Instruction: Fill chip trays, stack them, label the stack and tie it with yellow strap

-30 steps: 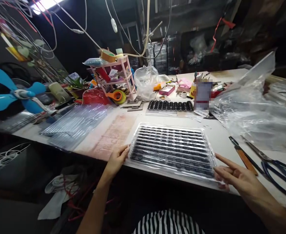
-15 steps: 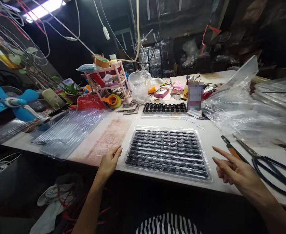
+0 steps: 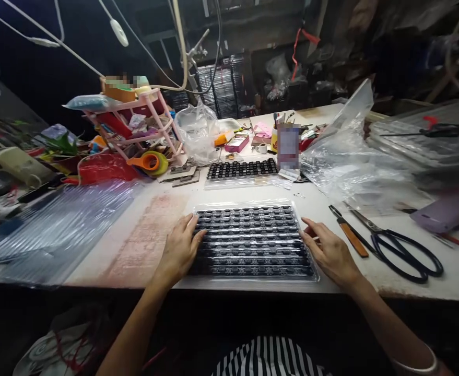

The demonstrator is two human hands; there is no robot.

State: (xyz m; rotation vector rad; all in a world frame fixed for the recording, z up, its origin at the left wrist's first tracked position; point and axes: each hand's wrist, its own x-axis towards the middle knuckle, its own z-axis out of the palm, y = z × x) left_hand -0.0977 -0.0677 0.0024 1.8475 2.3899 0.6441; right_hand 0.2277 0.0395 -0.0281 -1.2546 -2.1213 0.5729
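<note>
A clear plastic tray (image 3: pixel 252 245) filled with rows of small black parts lies flat on the white table (image 3: pixel 229 196) in front of me. At its left side, my left hand (image 3: pixel 180 248) grips the rim, the thumb reaching over the edge. My right hand (image 3: pixel 327 250) holds the opposite rim with thumb and fingers bent against it; some of its fingertips are hidden. Just right of that hand lie a cutter with an orange handle (image 3: pixel 352 237) and large scissors with dark loops (image 3: pixel 405 256).
Behind the tray sits a black grid of parts (image 3: pixel 243 169) on clear plastic. Clear plastic sheets (image 3: pixel 68 224) are piled at left, and crumpled plastic bags (image 3: pixel 342 167) at right. A pink rack (image 3: pixel 135 122) stands at the back left, near an orange tape dispenser (image 3: pixel 149 162).
Both hands have come inward from beside the tray and taken hold of its left and right rims. The view has swung to the right, and the blue fan has nearly left it.
</note>
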